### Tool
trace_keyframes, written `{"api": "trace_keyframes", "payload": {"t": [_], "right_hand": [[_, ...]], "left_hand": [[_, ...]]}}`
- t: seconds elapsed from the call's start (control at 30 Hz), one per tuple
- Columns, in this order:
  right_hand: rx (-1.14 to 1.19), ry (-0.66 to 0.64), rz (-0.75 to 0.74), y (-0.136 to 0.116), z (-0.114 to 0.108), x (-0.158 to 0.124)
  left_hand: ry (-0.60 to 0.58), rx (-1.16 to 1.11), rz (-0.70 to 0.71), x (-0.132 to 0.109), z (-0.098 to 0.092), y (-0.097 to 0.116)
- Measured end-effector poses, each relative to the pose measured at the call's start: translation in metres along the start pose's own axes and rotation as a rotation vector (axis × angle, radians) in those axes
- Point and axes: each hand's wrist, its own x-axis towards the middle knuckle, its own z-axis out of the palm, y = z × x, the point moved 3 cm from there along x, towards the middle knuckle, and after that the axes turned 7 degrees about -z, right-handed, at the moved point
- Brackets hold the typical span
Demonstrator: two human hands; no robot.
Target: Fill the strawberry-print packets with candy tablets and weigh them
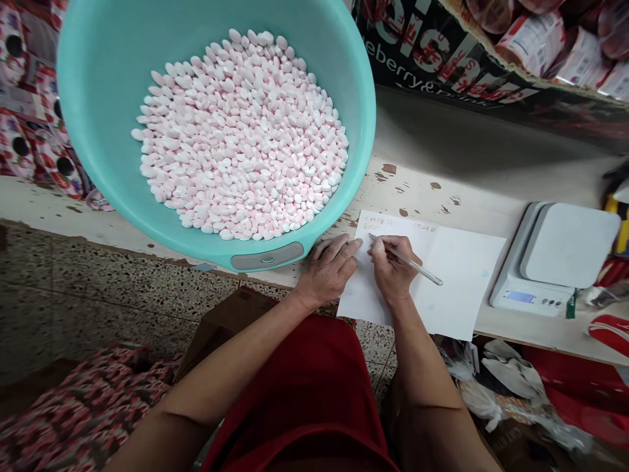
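Observation:
My right hand [392,267] is closed around a silver pen [413,263], its tip touching the top left of a white sheet of paper [457,275] that carries a few handwritten lines. My left hand [330,267] lies flat with fingers stretched out, pressing the paper's left edge and the worn table [422,190]. Just left of that hand a large teal plastic basin [98,78] rests on the table, holding a heap of small pink-and-white candies [240,131].
A white digital scale [553,262] stands to the right of the paper. A dark printed carton [442,59] with red-and-white packets lies along the back. Printed packets [29,131] pile at the left; bags clutter the floor at lower right [511,387].

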Motion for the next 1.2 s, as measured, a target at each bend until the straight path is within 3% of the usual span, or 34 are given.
{"api": "trace_keyframes", "payload": {"t": [1.2], "right_hand": [[-0.032, -0.018, -0.06, -0.0023, 0.0014, 0.0015]], "left_hand": [[0.018, 0.003, -0.011, 0.0004, 0.0001, 0.0002]]}}
